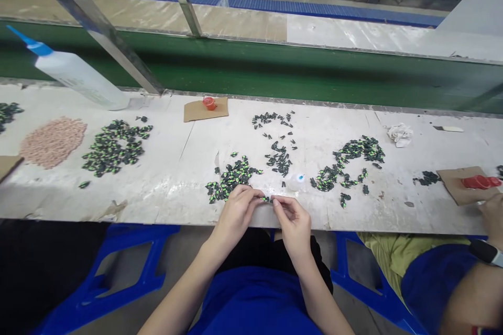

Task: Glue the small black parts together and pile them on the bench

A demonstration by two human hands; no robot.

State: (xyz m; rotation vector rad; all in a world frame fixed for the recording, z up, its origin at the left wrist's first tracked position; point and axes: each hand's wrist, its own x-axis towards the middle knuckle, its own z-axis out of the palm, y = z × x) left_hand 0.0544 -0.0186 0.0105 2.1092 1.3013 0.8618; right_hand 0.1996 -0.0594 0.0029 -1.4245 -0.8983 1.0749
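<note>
L hand point(240, 208) & R hand point(291, 218) pinch a small blk/green part point(266, 199) btwn them, nr table's front edge, just R of the blk/green pile point(231, 178).

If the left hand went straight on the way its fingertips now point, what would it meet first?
Past the small black-and-green piece at its fingertips, the left hand would probably meet the right hand first, though the exact depth is unclear.
</note>
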